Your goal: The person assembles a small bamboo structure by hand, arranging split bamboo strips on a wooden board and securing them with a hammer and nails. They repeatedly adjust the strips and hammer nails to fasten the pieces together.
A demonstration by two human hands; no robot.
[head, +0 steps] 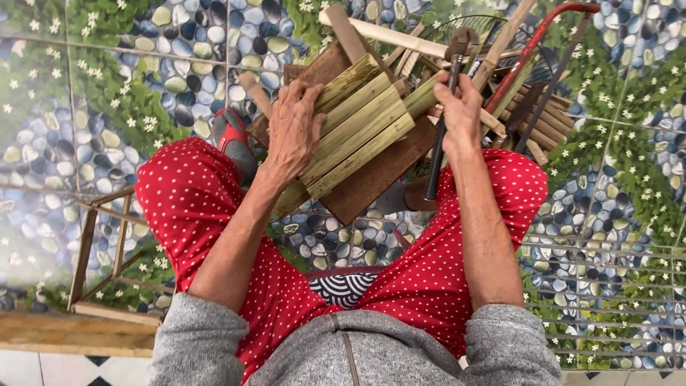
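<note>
Head view, looking down at a seated person in red trousers with white dots (193, 207) and a grey top.

Left hand (294, 132): lies palm down, fingers spread and curled over the near end of a row of bamboo slats (357, 132), pressing on them. The slats are pale green-yellow split strips, lying side by side and touching, running diagonally from lower left to upper right. Cut faces look flat, with faint lengthwise grain; the ends are roughly flush.

The slats rest on a dark brown wooden board (379, 175), which sits across the knees, just above the lap.

Right hand (461, 107): fingers wrapped tight around the dark handle of a hammer (444, 107). The hammer stands nearly upright, metal head at top, handle end pointing down past the board's right edge. The hand is just beside the slats' far end.

Behind the board: a loose pile of wooden sticks (500, 43) and a red metal tube (536, 43). At left, a small bamboo frame (93, 243) stands on the floor, which shows a pebble-and-flower pattern (86, 93).
</note>
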